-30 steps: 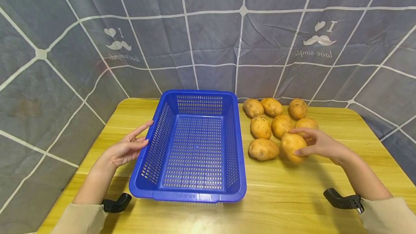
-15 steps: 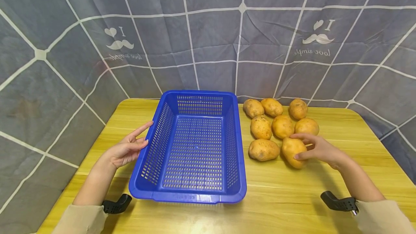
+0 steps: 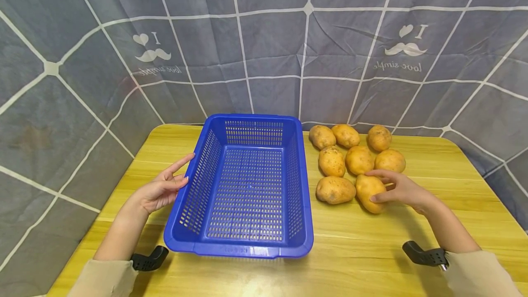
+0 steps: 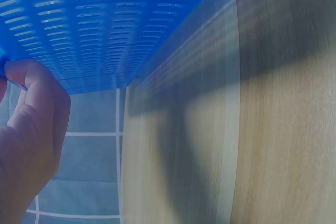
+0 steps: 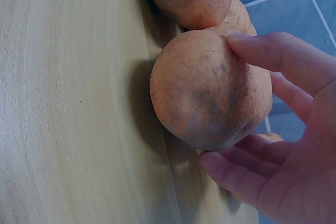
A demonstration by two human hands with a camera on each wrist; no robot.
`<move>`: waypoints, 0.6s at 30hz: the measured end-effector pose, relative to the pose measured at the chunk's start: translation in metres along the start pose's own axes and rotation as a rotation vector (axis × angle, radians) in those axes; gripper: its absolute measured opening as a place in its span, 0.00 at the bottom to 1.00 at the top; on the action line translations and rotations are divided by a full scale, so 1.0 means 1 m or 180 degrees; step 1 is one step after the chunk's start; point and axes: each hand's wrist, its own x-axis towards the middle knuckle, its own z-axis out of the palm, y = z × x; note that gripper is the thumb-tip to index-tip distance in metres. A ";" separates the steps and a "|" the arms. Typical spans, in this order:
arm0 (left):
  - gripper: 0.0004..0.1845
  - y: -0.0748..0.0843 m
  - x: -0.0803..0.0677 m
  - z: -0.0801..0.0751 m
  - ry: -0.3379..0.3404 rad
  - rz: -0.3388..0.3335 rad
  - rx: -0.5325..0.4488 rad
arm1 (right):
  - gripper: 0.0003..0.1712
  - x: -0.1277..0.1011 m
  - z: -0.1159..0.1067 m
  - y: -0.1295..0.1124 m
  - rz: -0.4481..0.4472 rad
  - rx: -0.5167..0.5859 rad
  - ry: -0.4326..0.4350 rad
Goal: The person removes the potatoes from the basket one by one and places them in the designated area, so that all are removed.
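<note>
A blue plastic basket [image 3: 247, 249] with slotted walls stands on the table, nothing in it. At its left rim the left hand [image 3: 162, 190] pinches the edge between thumb and fingers; the left wrist view shows the hand [image 4: 34, 114] close up against the slotted wall [image 4: 105, 30]. To the basket's right, the right hand [image 3: 406, 191] holds a potato [image 3: 368, 191] at the front of a group. In the right wrist view, thumb and fingers lie on opposite sides of that potato [image 5: 205, 87], whose shadow falls on the table right beside it.
Several more potatoes sit behind and left of the held one, the closest being a long potato [image 3: 336, 190]. A grey curtain [image 3: 272, 45] with white lines hangs along the wooden table's [image 3: 350, 255] back and left sides. Each wrist wears a black mount [image 3: 149, 259].
The right hand has brought the held potato slightly toward the front, then a little left beside the long potato. The left hand and the basket have stayed in place.
</note>
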 end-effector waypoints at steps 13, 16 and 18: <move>0.31 0.001 0.001 0.000 0.0069 0.0020 0.0050 | 0.38 0.004 -0.003 -0.006 -0.0024 0.0007 -0.0163; 0.31 0.001 0.002 -0.001 0.0060 0.0012 0.0054 | 0.38 0.003 -0.003 -0.006 -0.0018 0.0034 -0.0181; 0.31 0.001 0.002 -0.001 0.0050 0.0022 0.0067 | 0.38 0.002 -0.004 -0.006 -0.0014 0.0052 -0.0197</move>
